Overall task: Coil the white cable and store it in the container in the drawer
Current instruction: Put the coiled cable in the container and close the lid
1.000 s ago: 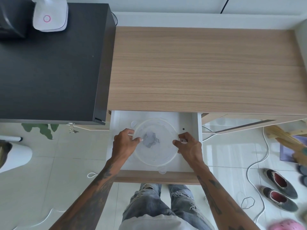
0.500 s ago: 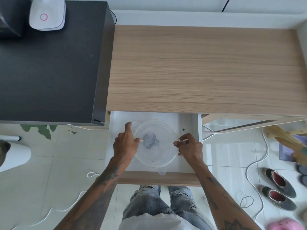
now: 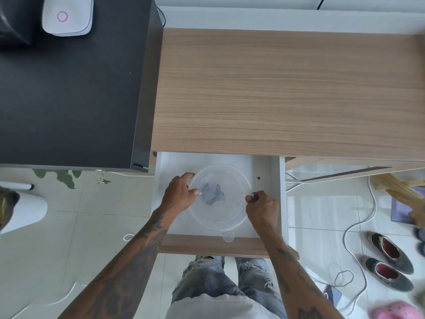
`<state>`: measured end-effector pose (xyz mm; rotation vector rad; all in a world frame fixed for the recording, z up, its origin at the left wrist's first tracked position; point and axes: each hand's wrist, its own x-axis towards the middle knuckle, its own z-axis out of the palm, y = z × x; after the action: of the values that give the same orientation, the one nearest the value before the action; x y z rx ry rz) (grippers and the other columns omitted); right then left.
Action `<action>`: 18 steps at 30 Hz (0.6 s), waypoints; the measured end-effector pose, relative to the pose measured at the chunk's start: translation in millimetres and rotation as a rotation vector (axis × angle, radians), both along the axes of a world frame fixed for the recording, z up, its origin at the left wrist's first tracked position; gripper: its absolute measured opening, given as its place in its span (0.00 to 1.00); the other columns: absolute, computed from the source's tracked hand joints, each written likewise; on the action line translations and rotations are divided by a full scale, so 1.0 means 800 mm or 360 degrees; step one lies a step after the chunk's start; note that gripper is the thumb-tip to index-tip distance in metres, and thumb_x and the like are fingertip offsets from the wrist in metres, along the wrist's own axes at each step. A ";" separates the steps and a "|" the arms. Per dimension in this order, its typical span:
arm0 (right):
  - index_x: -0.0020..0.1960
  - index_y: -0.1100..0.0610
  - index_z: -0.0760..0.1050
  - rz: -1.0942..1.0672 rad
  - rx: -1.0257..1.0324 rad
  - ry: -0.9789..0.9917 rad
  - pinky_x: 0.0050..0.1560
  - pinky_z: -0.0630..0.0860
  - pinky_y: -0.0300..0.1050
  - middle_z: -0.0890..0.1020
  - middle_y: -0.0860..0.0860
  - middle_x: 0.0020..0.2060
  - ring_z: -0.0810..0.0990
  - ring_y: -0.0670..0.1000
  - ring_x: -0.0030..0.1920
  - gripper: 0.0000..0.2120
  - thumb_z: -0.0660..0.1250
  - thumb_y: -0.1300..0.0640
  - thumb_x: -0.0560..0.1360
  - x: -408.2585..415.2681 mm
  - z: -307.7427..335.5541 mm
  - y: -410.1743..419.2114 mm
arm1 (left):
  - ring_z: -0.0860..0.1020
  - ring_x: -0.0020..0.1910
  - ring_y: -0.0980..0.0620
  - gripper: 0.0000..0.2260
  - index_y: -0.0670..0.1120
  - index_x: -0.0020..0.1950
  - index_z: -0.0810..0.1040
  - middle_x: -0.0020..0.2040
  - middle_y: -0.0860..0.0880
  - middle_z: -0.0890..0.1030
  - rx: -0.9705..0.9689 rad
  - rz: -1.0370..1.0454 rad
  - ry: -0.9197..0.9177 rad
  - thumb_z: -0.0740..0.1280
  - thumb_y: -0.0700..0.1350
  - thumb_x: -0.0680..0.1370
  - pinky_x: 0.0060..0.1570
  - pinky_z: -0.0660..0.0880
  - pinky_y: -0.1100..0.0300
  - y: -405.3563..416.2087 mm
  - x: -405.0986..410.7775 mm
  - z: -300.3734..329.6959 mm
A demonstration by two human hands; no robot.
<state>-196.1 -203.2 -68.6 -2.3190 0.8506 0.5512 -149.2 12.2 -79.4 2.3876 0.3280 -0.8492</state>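
A person stands over an open white drawer (image 3: 264,171) pulled out from under a wood-grain counter (image 3: 287,93). A round clear container (image 3: 220,215) sits in the middle of the drawer floor, with a crumpled grey patch showing at its centre; whether that lies inside or under it cannot be told. A small tab juts from the rim at the near edge, over the wooden drawer front.

The left hand (image 3: 180,194) rests on the container's left rim, index finger stretched along the far-left edge and thumb pointing inward across the rim; a tiny white tip shows just off the thumb. The other fingers are loosely curled, not pinching anything that can be made out. The right hand (image 3: 262,207) is at the right rim, its fingers (image 3: 250,199) curled tight together in a pinch on the edge; what sits between them is too small to tell.

The white cable (image 3: 358,229) lies on the tiled floor to the right of the drawer, well apart from both hands, snaking down past a pair of dark shoes (image 3: 388,263). More thin white line lies on the floor at lower left. A black cabinet (image 3: 69,88) adjoins the counter on the left, with a white device (image 3: 67,16) on top.
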 end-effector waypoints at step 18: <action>0.74 0.54 0.67 0.1008 -0.0138 -0.0079 0.59 0.77 0.57 0.74 0.51 0.70 0.67 0.57 0.69 0.26 0.68 0.51 0.78 0.082 -0.011 0.019 | 0.74 0.28 0.50 0.24 0.40 0.30 0.69 0.30 0.45 0.78 0.0066 0.0664 -0.0013 0.66 0.53 0.80 0.28 0.61 0.66 -0.040 -0.103 0.038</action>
<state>-130.3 -187.8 -77.8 -2.6597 0.0946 0.7182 -232.0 -19.8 -49.1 2.2400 0.8126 -0.6408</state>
